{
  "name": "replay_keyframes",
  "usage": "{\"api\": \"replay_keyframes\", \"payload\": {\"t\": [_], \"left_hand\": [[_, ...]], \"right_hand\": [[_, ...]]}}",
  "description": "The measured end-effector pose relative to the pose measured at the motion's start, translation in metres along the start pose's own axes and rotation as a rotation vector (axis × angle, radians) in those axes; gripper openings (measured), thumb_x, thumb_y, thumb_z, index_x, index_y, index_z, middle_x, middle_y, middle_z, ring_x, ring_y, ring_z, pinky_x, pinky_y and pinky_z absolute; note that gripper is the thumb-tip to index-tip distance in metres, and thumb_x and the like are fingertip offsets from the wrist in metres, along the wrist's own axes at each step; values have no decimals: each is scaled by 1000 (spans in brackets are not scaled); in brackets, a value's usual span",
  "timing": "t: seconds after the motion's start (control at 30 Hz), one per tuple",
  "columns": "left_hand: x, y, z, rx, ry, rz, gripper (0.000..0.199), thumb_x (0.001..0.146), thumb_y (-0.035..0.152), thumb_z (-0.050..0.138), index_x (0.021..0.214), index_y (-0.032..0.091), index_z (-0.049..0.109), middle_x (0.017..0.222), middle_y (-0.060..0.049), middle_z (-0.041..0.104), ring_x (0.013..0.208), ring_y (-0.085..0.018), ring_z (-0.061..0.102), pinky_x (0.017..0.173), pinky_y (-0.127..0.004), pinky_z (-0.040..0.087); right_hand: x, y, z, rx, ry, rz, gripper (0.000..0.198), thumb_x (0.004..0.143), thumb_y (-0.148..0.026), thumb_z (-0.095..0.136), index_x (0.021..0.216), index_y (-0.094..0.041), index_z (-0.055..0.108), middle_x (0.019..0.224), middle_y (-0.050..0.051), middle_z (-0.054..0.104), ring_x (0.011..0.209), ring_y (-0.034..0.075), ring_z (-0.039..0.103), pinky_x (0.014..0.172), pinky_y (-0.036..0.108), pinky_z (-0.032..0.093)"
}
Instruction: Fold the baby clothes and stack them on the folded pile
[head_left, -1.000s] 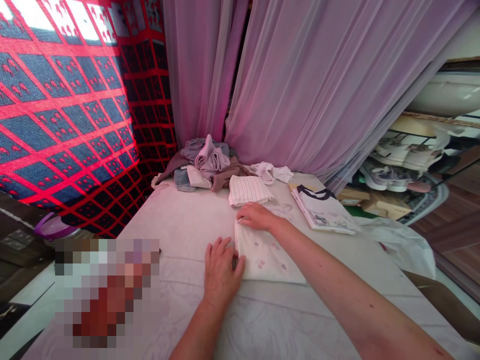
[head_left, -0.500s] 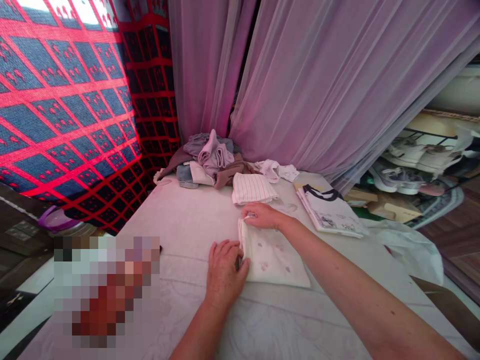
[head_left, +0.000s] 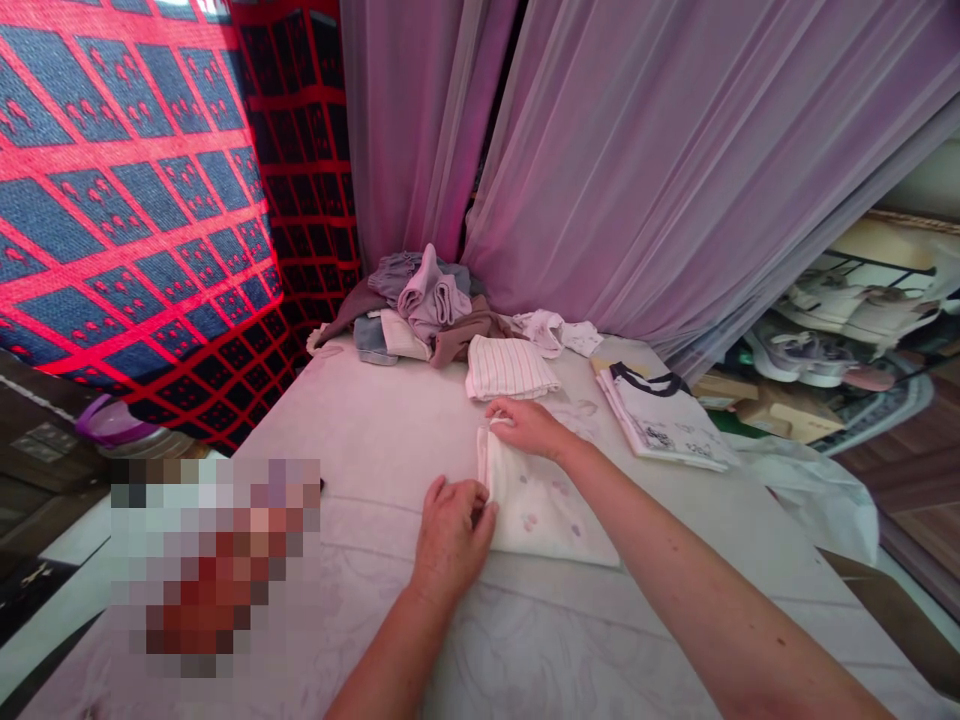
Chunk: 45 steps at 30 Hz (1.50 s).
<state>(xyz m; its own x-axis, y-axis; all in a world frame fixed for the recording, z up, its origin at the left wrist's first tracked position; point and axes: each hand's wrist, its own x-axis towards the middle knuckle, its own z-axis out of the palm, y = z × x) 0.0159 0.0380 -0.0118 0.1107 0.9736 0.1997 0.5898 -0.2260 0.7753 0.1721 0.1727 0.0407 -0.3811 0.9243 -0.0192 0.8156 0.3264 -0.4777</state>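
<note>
At frame centre, both hands pinch the left edge of a folded white spotted cloth (head_left: pixel 540 500) on the white padded surface (head_left: pixel 375 440): left hand (head_left: pixel 450 535) near, right hand (head_left: pixel 529 425) far. Lilac curtains (head_left: pixel 637 170) hang behind.

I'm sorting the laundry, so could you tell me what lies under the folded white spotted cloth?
Only the pale bed sheet shows around the spotted cloth; anything beneath is covered.

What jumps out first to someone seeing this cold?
Centre frame, the left hand and right hand pinch the left edge of a folded white cloth on the white bed sheet. Behind it, a heap of unfolded clothes sits against the lilac curtain; a loud red-and-blue blanket fills the left.
</note>
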Motion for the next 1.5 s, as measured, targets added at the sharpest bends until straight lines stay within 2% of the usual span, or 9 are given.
{"api": "replay_keyframes", "payload": {"t": [0.2, 0.47, 0.77, 0.87, 1.0, 1.1, 1.23, 1.4, 1.5], "left_hand": [[-2, 2, 0, 76, -5, 28, 44, 86, 22, 51, 129, 21, 44, 78, 2, 66, 95, -19, 59, 109, -52, 25], [-3, 6, -3, 235, -43, 116, 20, 90, 28, 52, 106, 26, 63, 74, 0, 67, 81, -19, 58, 98, -46, 34], [-3, 14, -5, 367, -118, 44, 22, 90, 37, 52, 107, 27, 64, 81, -3, 68, 83, -22, 59, 83, -43, 40], [-5, 11, -2, 400, -64, 60, 23, 86, 38, 59, 107, 30, 65, 105, -6, 66, 101, -24, 57, 90, -44, 41], [-5, 3, 6, 488, -46, 187, 36, 91, 36, 51, 126, 30, 55, 144, -4, 46, 134, -29, 36, 109, -56, 27], [-5, 0, 10, 496, -112, 189, 42, 95, 35, 42, 136, 28, 47, 145, -2, 46, 136, -28, 36, 111, -59, 25], [-4, 2, 10, 468, -130, 164, 42, 94, 34, 42, 136, 28, 47, 146, -3, 45, 136, -29, 36, 111, -61, 24], [-5, 4, 11, 461, -134, 146, 43, 95, 33, 41, 137, 27, 47, 145, -3, 46, 136, -29, 36, 111, -62, 22], [-7, 4, 12, 466, -157, 128, 45, 95, 35, 40, 139, 26, 44, 147, -3, 43, 137, -30, 34, 112, -62, 21]], "right_hand": [[-2, -4, 18, -174, 9, 9, 30, 83, -29, 53, 111, -26, 61, 92, 0, 71, 84, 19, 63, 72, 27, 40], [-6, -4, 27, -254, 123, 17, 30, 85, -29, 53, 114, -27, 60, 95, 1, 72, 86, 20, 65, 81, 30, 42], [-6, 13, 50, -60, 290, -31, 30, 82, -27, 56, 111, -20, 58, 101, 6, 67, 95, 20, 60, 86, 33, 43], [-3, 15, 48, -29, 250, 5, 32, 81, -29, 58, 112, -20, 58, 101, 6, 66, 95, 20, 60, 87, 33, 43], [3, 11, 39, 34, 126, 176, 33, 80, -32, 60, 111, -23, 59, 99, 3, 67, 89, 19, 61, 81, 31, 44], [2, 8, 35, 29, 129, 170, 34, 82, -30, 57, 115, -23, 58, 101, 3, 67, 89, 18, 61, 82, 31, 44], [-5, 0, 37, -96, 205, -25, 41, 87, -30, 47, 127, -20, 52, 122, 10, 60, 112, 21, 53, 96, 36, 39], [2, -13, 47, -331, -64, 34, 65, 87, -46, 49, 145, -23, 33, 153, 13, 26, 140, 28, 22, 109, 47, 21], [10, -15, 49, -348, -100, 65, 63, 89, -50, 45, 145, -26, 32, 153, 12, 25, 140, 27, 21, 108, 46, 20]]}}
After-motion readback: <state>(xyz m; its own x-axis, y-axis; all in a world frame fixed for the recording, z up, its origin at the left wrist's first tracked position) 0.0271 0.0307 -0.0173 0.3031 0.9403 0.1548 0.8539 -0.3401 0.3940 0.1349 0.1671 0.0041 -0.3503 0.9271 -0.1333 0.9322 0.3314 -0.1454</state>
